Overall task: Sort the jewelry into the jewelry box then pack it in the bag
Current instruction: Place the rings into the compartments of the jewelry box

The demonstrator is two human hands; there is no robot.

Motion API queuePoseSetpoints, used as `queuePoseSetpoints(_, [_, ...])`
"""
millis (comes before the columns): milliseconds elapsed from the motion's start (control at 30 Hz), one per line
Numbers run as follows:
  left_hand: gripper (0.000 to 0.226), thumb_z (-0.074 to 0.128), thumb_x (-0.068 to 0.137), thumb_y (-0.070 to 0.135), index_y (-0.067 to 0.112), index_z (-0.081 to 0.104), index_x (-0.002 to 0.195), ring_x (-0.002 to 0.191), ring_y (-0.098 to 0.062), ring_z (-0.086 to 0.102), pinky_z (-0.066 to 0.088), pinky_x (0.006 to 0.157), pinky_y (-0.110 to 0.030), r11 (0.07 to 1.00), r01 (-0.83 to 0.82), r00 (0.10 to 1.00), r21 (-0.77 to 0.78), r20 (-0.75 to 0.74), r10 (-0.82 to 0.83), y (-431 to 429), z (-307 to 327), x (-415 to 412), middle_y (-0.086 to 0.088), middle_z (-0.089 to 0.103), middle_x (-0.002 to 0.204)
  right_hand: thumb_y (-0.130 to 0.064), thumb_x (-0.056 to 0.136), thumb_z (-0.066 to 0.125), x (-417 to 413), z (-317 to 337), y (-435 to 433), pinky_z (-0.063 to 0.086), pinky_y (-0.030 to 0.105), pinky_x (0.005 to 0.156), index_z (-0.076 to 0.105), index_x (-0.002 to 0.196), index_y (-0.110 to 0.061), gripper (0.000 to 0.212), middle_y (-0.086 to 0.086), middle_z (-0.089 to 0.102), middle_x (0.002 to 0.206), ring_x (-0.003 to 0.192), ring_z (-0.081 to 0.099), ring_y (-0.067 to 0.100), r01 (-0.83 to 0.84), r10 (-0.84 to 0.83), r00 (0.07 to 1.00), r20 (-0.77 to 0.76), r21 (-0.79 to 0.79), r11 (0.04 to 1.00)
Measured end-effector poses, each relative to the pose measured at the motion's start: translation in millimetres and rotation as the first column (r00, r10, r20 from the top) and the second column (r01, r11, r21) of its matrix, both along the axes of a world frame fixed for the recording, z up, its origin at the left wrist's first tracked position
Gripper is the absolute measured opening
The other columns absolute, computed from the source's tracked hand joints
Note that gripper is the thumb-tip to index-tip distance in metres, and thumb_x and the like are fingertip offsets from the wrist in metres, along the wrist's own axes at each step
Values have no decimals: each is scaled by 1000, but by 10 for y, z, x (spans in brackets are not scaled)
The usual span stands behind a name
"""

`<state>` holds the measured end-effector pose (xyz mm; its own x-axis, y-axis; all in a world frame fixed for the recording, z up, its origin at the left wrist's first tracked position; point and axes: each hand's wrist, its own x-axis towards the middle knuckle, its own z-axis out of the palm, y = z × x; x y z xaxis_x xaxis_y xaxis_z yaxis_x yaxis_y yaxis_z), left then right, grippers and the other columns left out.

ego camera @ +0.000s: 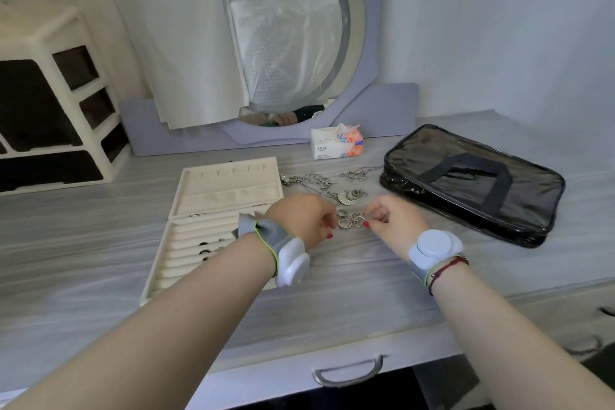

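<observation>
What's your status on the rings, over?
Right hand pinching a ring at the pile; left hand curled beside it, grip unclear. Few rings slotted in jewelry box; chains loose. Nothing blocking.

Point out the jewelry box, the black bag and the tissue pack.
jewelry box (229,191): head view, bare lid lining.
black bag (472,183): head view, top panel inside handle loop.
tissue pack (334,143): head view, front face.
</observation>
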<state>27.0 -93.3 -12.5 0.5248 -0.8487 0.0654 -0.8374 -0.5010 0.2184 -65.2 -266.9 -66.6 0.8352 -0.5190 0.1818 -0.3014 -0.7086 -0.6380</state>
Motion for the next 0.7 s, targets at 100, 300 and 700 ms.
queuePoseSetpoints(100, [17, 65, 82, 27, 26, 67, 99, 100, -16, 56, 46, 83, -28, 999, 40, 998, -11, 45, -40, -183, -110, 53, 7, 65, 100, -16, 83, 66, 10, -68, -41, 42, 27, 69, 62, 87, -23, 9, -17, 54, 67, 70, 53, 11, 40, -41, 999, 28, 26, 999])
queuePoseSetpoints(300, [31, 68, 77, 44, 27, 64, 103, 110, -19, 47, 44, 92, -36, 998, -56, 996, 4, 65, 56, -350, -241, 127, 1, 57, 107, -30, 84, 63, 76, -74, -13, 41, 25, 67, 62, 93, -19, 14, -11, 58, 76, 80, 58, 15, 85, -85, 996, -15, 0, 996])
queuePoseSetpoints(700, [22, 63, 78, 42, 28, 65, 95, 110, -21, 47, 46, 90, -37, 992, -124, 990, 0, 70, 123, -497, -326, 102, 1, 56, 107, -27, 84, 59, 53, -39, 27, 38, 25, 67, 61, 91, -21, 10, -8, 56, 80, 88, 58, 19, 28, -34, 997, -72, -87, 996])
